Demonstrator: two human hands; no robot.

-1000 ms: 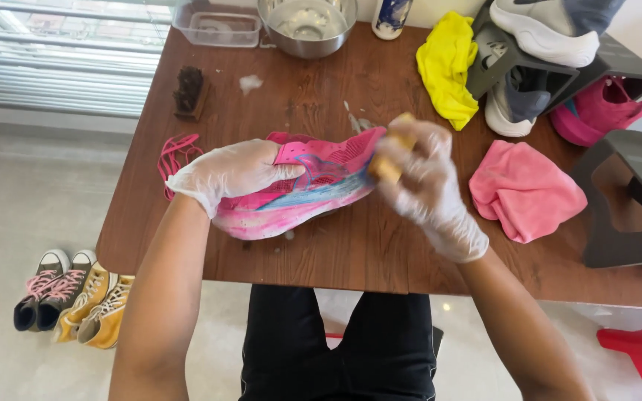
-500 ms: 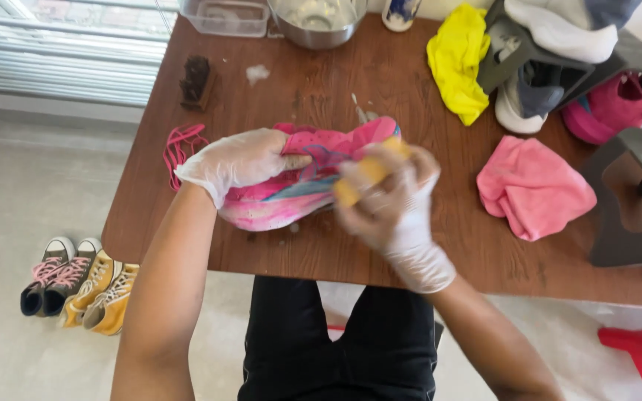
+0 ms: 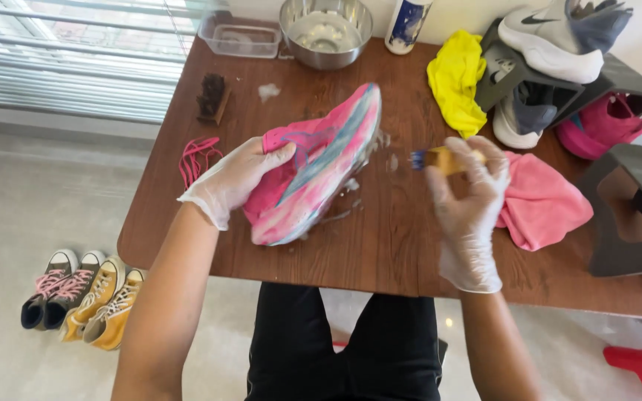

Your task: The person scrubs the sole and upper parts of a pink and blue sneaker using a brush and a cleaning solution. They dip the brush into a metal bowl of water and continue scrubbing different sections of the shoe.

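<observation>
Your left hand (image 3: 235, 178) is clamped on the pink shoe (image 3: 313, 167), tilted above the worktop (image 3: 380, 238). Your right hand (image 3: 469, 197) is closed on a small brush (image 3: 440, 158), just beside it. With wet gloves the shoe may slip, and foam may drip near the pink cloth (image 3: 540, 204).

My left-hand fingers (image 3: 241, 178) grip a pink-and-blue shoe (image 3: 313, 165), tilted on edge, sole up, soapy, toe pointing away from them. A small wooden brush (image 3: 440, 158) sits pinched in my right-hand fingers (image 3: 477, 194), just beside the shoe.
</observation>
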